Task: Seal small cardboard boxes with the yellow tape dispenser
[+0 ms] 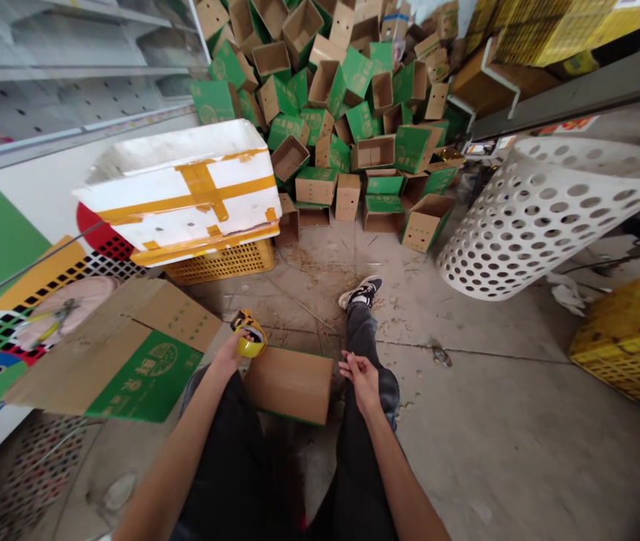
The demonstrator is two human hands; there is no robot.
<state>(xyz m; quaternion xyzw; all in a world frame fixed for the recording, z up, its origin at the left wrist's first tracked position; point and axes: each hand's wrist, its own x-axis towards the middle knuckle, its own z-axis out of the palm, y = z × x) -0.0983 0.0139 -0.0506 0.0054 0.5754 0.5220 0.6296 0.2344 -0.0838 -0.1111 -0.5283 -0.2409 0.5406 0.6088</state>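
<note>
My left hand [232,352] grips a tape dispenser [251,334] loaded with a roll of yellow tape. Just below it, a brown cardboard box [291,382] with green edges sits between my legs, its plain face turned up. My right hand [362,378] hovers by my knee at the box's right side, apart from it, with loosely bent fingers and nothing visible in them. To the left of my left hand is a larger cardboard box [111,353] with a green printed panel.
Many green and brown boxes [325,139] lie heaped at the back. A taped white foam box [185,184] rests on a yellow crate [224,263]. On the right are a white perforated basket [539,218] and another yellow crate [629,338]. Shelves [89,75] line the left.
</note>
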